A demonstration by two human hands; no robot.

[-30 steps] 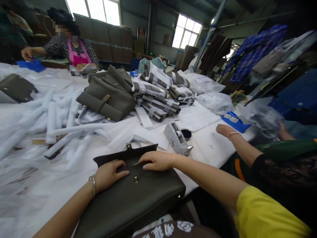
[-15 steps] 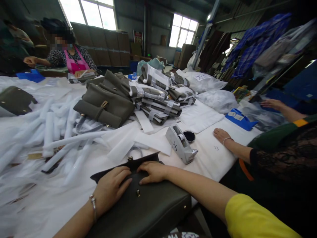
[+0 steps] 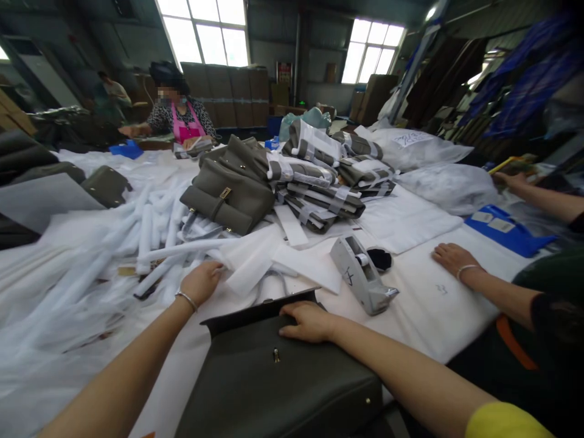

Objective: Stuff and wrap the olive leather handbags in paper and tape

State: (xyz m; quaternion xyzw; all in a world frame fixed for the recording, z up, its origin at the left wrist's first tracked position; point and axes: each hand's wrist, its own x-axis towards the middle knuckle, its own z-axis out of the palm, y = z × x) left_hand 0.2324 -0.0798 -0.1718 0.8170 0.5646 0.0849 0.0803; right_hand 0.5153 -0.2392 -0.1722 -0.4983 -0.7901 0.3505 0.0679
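A dark olive handbag (image 3: pixel 278 389) lies before me with its flap folded back. At its top edge my right hand (image 3: pixel 308 321) grips the bag, fingertips over the rim and thumb on the front. A small gold clasp fitting (image 3: pixel 276 355) shows on the front panel. My left hand (image 3: pixel 201 283) is off the bag, its fingers pinched at the end of a white foam sheet (image 3: pixel 250 258). More white sheets and rolled foam tubes (image 3: pixel 145 234) lie around that hand. Beyond the bag stands a grey tape dispenser (image 3: pixel 362 277).
Olive bags (image 3: pixel 232 194) and wrapped bags (image 3: pixel 319 194) are piled mid-table. A co-worker's hand (image 3: pixel 456 260) rests on the right of the table, near a blue holder (image 3: pixel 504 230). Another person (image 3: pixel 185 115) in a pink apron works across the table. Plastic sacks (image 3: pixel 420 146) lie at the back right.
My left hand has left the bag and moved forward-left to the white foam sheets. My right hand stays at the bag's edge. The view has turned left.
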